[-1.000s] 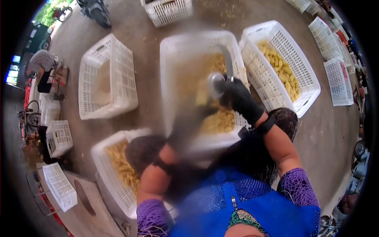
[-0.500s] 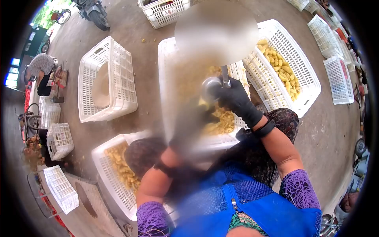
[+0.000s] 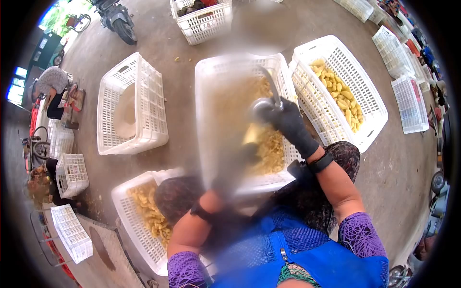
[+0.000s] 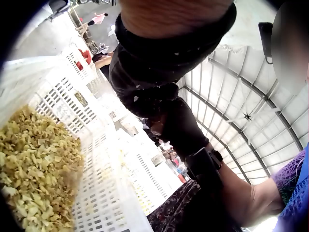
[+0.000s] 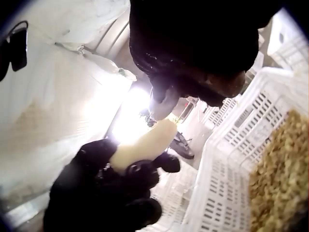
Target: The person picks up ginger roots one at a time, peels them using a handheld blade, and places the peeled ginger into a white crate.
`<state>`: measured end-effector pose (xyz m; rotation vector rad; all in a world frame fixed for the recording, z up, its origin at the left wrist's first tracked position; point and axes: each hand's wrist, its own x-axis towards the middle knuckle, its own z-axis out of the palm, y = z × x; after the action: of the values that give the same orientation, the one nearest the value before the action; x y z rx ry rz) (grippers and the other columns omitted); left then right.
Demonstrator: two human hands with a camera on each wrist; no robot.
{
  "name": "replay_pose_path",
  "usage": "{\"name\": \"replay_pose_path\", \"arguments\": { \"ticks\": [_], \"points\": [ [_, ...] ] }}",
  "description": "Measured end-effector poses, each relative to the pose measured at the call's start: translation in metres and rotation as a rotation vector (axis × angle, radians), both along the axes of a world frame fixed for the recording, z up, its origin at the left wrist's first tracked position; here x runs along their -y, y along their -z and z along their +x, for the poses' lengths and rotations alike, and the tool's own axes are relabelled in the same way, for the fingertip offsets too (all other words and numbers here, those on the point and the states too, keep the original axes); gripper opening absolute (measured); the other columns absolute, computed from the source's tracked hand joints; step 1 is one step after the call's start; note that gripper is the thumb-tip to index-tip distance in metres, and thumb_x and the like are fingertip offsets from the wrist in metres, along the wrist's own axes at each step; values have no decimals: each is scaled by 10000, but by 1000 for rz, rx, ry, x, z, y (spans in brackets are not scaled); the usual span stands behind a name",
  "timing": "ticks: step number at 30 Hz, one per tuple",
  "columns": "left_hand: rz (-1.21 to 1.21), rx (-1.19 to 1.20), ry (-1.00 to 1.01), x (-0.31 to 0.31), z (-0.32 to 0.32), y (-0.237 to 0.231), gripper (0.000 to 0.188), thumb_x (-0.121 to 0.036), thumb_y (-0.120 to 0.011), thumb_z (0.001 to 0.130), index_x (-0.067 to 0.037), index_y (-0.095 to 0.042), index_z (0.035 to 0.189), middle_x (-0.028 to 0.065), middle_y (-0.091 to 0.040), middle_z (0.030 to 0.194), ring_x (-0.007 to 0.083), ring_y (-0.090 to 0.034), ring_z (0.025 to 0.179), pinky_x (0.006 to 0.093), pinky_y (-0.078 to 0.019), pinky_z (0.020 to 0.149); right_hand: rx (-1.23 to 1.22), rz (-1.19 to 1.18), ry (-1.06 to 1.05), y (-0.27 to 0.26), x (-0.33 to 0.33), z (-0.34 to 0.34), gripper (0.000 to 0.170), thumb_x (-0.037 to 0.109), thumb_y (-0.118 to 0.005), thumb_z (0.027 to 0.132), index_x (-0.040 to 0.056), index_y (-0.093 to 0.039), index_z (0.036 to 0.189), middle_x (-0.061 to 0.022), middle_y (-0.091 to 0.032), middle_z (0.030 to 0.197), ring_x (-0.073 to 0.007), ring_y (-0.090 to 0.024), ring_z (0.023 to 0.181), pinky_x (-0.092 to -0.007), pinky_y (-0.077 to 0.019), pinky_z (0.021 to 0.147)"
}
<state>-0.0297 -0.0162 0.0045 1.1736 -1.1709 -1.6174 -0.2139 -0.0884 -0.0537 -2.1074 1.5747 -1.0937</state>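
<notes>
In the right wrist view my gloved left hand [image 5: 106, 193] grips a pale yellow, oblong peeled piece of produce [image 5: 145, 147], fingers wrapped round its lower end. My black-gloved right hand [image 3: 290, 124] curls round a metal tool with a rounded silver part [image 3: 263, 109] and a long curved arm rising from it. The tool's end [image 5: 164, 104] meets the upper end of the piece in the right wrist view. Both hands are over a white crate [image 3: 283, 62] with yellowish peelings [image 4: 38, 164] in it. Blur covers much of the left hand in the head view.
To the right stands a white crate [image 3: 370, 79] with peeled yellow pieces [image 3: 341, 93]. Another crate [image 3: 127, 223] with yellow pieces is by the left knee. A white crate [image 3: 153, 105] stands at left. Farther off are a motorcycle [image 3: 120, 24] and a seated person [image 3: 53, 86].
The head view has tilted, so the crates sit slightly lower in it than half a second ago. Both hands stay over the middle crate, tool and piece still held.
</notes>
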Motion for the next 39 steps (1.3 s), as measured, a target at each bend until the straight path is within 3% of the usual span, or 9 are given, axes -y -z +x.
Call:
{"name": "replay_pose_path", "arguments": {
  "ticks": [1,2,5,9,23,27,30,32,39],
  "points": [
    [13,-18,6,-3,3,0,182,-38,-527,849,15,-601,1008,59,-545,732,108,-542,622,252,-443,561,-433,-319,159,6,8,0,126,143,-672,830,51,-624,901,3,-569,625,-41,-515,494,-193,-394,433],
    [10,-16,5,-4,5,0,182,-38,-527,849,15,-601,1008,59,-545,732,108,-542,622,252,-443,561,533,-72,86,8,7,-12,107,147,-693,817,69,-628,852,6,-567,601,-46,-502,472,-196,-385,425],
    [-160,199,63,-8,11,4,185,-37,-540,839,14,-599,1006,77,-566,740,143,-548,615,273,-445,561,779,541,341,-46,-5,-20,192,243,-711,800,72,-628,825,18,-541,578,-62,-494,452,-207,-359,399],
    [27,-1,160,-4,13,39,549,-97,-612,866,-8,-397,1363,63,-584,942,132,-589,780,273,-509,650,465,549,29,-9,-19,-19,166,115,-512,880,88,-621,1002,-61,-657,915,-247,-635,783,-368,-494,585],
    [-19,-14,229,0,3,23,400,-93,-598,839,55,-471,1188,128,-554,1040,207,-569,950,337,-511,790,1123,823,6,-14,-20,0,168,245,-567,888,88,-624,868,22,-539,620,-99,-507,503,-248,-387,447],
    [-863,591,258,2,21,23,137,-19,-596,801,-18,-637,932,123,-628,871,267,-596,790,358,-480,702,-31,297,2,-27,-17,-13,142,169,-561,859,76,-630,942,-133,-645,796,-281,-622,677,-349,-501,608],
    [-714,581,288,1,30,9,168,-148,-610,831,-116,-696,972,114,-589,988,240,-544,943,347,-404,878,410,604,213,-65,-27,3,119,178,-590,836,84,-632,898,-118,-640,778,-308,-616,662,-366,-501,577],
    [-688,559,183,7,28,-1,93,-115,-617,817,-90,-690,870,93,-598,876,220,-558,831,361,-429,780,36,-45,50,-38,-31,-4,171,180,-703,799,43,-602,809,-112,-605,656,-204,-626,593,-304,-482,545],
    [-835,557,159,14,26,-6,53,17,-568,770,-13,-592,806,123,-570,757,298,-562,706,369,-461,631,-135,25,-223,-38,-49,0,154,84,-722,730,80,-588,806,-106,-585,727,-316,-592,636,-349,-459,535]
  ]
}}
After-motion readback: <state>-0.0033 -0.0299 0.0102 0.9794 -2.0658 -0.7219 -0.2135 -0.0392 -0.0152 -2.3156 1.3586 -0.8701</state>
